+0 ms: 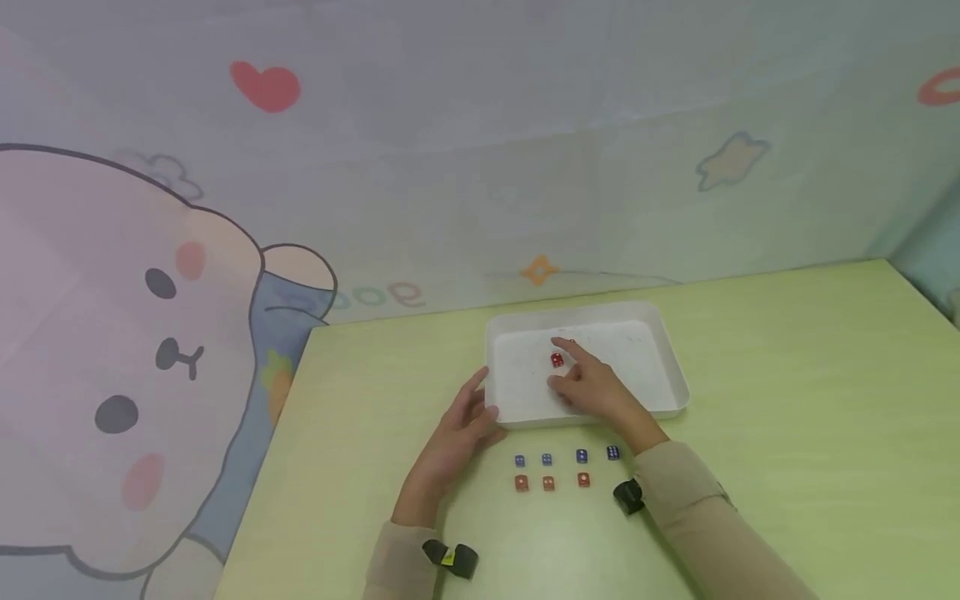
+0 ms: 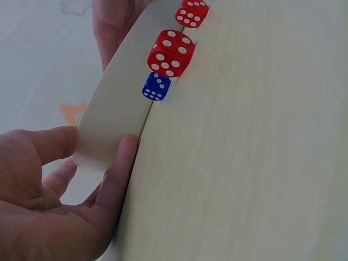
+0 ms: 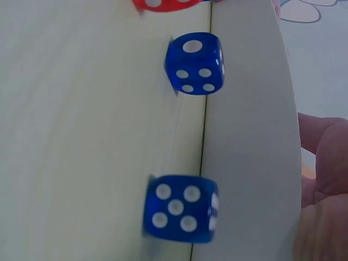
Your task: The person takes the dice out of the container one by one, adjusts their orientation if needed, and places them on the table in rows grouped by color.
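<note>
A white tray (image 1: 637, 354) sits on the table. My left hand (image 1: 453, 437) holds the tray's near left corner, fingers on the left side and thumb against the front wall. Over the tray, my right hand (image 1: 596, 387) has its index finger and thumb spread apart. A red die (image 1: 557, 360) lies on the tray floor in the gap between those fingertips, not visibly touched. Another red die (image 1: 573, 341) is mostly hidden behind the index finger. The left wrist view shows the left thumb (image 2: 128, 149) on the tray's outer wall.
In front of the tray, several blue dice (image 1: 582, 456) form a row. A row of 3 red dice (image 1: 548, 483) lies nearer to me. The green table (image 1: 787, 400) meets a printed cloth backdrop (image 1: 450, 208) at its far edge.
</note>
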Demonstrator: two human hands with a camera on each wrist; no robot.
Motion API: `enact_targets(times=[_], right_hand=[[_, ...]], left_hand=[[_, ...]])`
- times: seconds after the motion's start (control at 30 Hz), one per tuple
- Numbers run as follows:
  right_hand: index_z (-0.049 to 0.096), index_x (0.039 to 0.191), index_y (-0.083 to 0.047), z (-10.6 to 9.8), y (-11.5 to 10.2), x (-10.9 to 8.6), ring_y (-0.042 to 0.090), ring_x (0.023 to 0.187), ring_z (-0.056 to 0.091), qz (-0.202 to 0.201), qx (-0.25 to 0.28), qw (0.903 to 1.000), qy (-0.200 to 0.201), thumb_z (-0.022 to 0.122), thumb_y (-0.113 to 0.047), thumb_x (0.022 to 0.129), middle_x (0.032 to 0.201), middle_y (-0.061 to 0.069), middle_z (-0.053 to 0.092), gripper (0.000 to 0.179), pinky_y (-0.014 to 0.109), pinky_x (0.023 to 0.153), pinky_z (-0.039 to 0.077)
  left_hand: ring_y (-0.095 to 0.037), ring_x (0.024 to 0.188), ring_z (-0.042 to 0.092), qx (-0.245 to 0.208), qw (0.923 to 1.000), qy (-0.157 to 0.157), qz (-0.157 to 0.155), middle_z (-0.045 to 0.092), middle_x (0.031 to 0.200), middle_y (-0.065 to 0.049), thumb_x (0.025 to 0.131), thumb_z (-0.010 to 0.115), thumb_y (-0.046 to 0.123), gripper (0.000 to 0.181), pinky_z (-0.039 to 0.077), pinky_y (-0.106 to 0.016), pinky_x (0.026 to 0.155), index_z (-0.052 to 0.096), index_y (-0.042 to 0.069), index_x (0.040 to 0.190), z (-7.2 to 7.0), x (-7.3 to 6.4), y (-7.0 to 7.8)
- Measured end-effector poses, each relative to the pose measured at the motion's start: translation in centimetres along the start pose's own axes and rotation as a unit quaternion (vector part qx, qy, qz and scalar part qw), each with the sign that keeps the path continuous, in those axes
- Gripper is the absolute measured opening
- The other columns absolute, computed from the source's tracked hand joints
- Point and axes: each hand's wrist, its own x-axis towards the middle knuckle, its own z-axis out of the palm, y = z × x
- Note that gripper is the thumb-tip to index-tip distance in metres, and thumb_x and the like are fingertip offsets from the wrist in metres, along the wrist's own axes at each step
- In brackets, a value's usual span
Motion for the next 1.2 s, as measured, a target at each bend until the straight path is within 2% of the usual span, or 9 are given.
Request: enact_targets(times=[0.23,0.43,0.6,0.73,1.0,1.2], right_hand=[[0.053,0.149,-0.003,-0.07,-0.17,-0.38,0.016,0.067,0.054,0.003,-0.014,0.9999,-0.001,0.064,-0.014,0.100,0.078,0.005,0.063,0.051,0.028,0.064,0.046],[0.049,0.154,-0.004,0.06,-0.17,-0.35,0.016,0.067,0.053,0.006,-0.030,0.9995,0.003,0.065,-0.011,0.098,0.078,0.005,0.062,0.058,0.028,0.065,0.045],[0.056,0.146,-0.004,0.20,-0.08,-0.35,0.017,0.067,0.050,0.011,-0.033,0.9994,0.007,0.064,-0.008,0.098,0.078,0.005,0.058,0.048,0.028,0.061,0.042],[0.056,0.144,-0.004,0.22,-0.21,-0.28,0.017,0.068,0.049,0.013,-0.038,0.9992,0.004,0.064,-0.006,0.099,0.079,0.006,0.056,0.046,0.028,0.062,0.042],[0.064,0.117,-0.004,0.06,-0.17,-0.38,0.020,0.070,0.049,0.012,-0.062,0.9979,0.015,0.063,-0.004,0.100,0.078,0.006,0.053,0.017,0.029,0.062,0.040],[0.065,0.111,-0.004,0.27,0.12,-0.15,0.020,0.070,0.050,-0.002,-0.072,0.9971,0.022,0.064,-0.003,0.100,0.077,0.006,0.054,0.011,0.029,0.062,0.040]], left_hand=[[-0.041,0.146,0.048,-0.005,1.0000,0.001,-0.002,0.035,0.167,-0.018,0.110,0.057,0.015,0.067,0.058,-0.040,0.110,0.028,0.029,0.169,0.10,-0.02,0.17],[-0.041,0.146,0.047,-0.005,1.0000,-0.001,-0.003,0.034,0.167,-0.019,0.111,0.057,0.015,0.067,0.057,-0.040,0.110,0.027,0.029,0.169,0.07,-0.11,0.23],[-0.042,0.147,0.047,-0.002,1.0000,-0.002,-0.003,0.034,0.168,-0.020,0.111,0.057,0.016,0.067,0.057,-0.040,0.110,0.027,0.029,0.169,0.07,-0.14,0.29],[-0.042,0.147,0.046,-0.004,1.0000,-0.001,-0.003,0.033,0.168,-0.019,0.111,0.057,0.016,0.067,0.057,-0.041,0.110,0.026,0.029,0.169,0.09,-0.11,0.31],[-0.041,0.146,0.047,0.001,1.0000,0.001,-0.004,0.033,0.167,-0.020,0.111,0.057,0.017,0.067,0.057,-0.040,0.110,0.026,0.030,0.169,0.37,0.09,0.19],[-0.042,0.147,0.046,0.002,1.0000,0.004,0.003,0.033,0.168,-0.021,0.111,0.056,0.017,0.067,0.057,-0.041,0.111,0.026,0.029,0.169,0.46,0.06,0.19]])
